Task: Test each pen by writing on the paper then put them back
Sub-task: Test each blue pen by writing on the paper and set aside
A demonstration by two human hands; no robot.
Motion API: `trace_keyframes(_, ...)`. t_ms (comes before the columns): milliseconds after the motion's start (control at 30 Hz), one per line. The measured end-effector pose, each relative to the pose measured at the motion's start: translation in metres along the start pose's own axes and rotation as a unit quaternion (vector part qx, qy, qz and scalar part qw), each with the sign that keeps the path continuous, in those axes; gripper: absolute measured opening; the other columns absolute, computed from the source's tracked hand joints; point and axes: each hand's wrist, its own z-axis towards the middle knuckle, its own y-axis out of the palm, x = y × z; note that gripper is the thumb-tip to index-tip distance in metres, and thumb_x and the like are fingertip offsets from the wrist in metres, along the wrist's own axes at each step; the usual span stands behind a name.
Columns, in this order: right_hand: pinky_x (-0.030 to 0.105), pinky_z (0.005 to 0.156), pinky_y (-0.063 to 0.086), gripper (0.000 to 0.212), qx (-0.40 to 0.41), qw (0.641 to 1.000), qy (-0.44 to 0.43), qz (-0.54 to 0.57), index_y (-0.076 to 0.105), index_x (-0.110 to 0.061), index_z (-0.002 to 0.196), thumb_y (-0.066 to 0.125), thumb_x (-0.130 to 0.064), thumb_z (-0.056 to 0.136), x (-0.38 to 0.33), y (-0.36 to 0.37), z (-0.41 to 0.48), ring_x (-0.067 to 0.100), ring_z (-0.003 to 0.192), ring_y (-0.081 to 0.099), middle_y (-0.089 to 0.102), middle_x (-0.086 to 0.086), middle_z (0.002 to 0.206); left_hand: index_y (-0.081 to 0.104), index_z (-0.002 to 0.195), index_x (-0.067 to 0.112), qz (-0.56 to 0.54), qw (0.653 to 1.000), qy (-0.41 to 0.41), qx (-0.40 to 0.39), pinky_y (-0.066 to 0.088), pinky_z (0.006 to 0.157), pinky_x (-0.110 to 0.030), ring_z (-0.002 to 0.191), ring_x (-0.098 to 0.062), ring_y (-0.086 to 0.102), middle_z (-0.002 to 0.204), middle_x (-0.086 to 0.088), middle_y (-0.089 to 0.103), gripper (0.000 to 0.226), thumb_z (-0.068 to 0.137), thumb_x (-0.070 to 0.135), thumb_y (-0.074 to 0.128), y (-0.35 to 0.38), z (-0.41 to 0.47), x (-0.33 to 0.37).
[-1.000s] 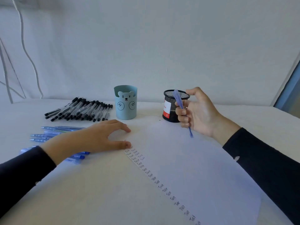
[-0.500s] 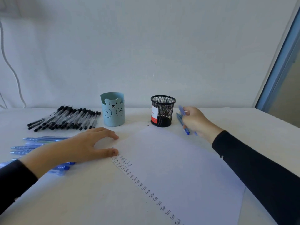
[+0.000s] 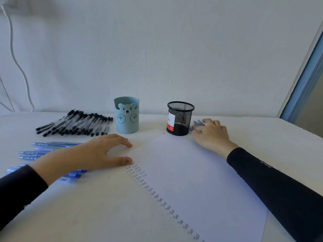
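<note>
Fingers (image 3: 197,131) of right hand (image 3: 212,135) curl round blue pen (image 3: 198,122); left hand (image 3: 90,154) lies spread.

Snug black long sleeves on both arms, left sleeve (image 3: 19,187) and right sleeve (image 3: 283,193) each ending at the wrist, left hand (image 3: 90,154) and right hand (image 3: 212,135) bare; small pale lettering (image 3: 266,164) near the right cuff (image 3: 235,155), too blurred to read.

A plain home or office desk is showing here: a white table (image 3: 262,131) is standing against a bare wall (image 3: 157,49) with a cable (image 3: 15,62) hanging down it, carrying a bear-faced pen cup (image 3: 126,117), a mesh holder (image 3: 180,119), black pens (image 3: 76,124), blue pens (image 3: 52,144) and a paper (image 3: 192,172).
</note>
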Motion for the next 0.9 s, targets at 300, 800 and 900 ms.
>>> trace_keyframes(300,0.046,0.119,0.005,0.053,-0.049,0.996,0.018,0.073,0.017,-0.037,0.154,0.02,-0.024,0.103,0.013,0.021,0.02,0.026,0.148,0.013,0.015,0.007,0.163,0.041,0.121,0.061,-0.005,1.0,0.005,0.001,0.039,0.091,-0.016,0.123,0.003,0.04,0.136,0.035,0.035,0.074,0.056,0.096,0.038,0.002,0.001,-0.003)
trace_keyframes(800,0.035,0.074,0.031,0.01,0.221,0.963,-0.074,0.136,0.055,-0.016,0.081,0.049,-0.021,0.088,-0.027,-0.004,-0.019,0.024,0.082,0.047,0.053,-0.003,0.084,0.061,0.118,0.039,-0.027,0.995,0.01,0.097,0.044,0.09,-0.018,0.103,0.003,0.057,0.112,0.023,0.061,0.058,0.078,0.076,0.041,-0.02,0.0,-0.01)
trace_keyframes(900,0.034,0.072,0.038,0.026,0.183,0.936,-0.247,0.173,0.062,-0.018,0.072,0.041,-0.031,0.08,-0.049,0.004,-0.031,0.024,0.077,0.052,0.058,-0.006,0.077,0.064,0.09,0.044,0.042,0.989,-0.008,0.138,0.05,0.081,-0.028,0.085,0.002,0.058,0.089,0.02,0.063,0.01,0.089,0.034,0.066,-0.038,-0.006,-0.029)
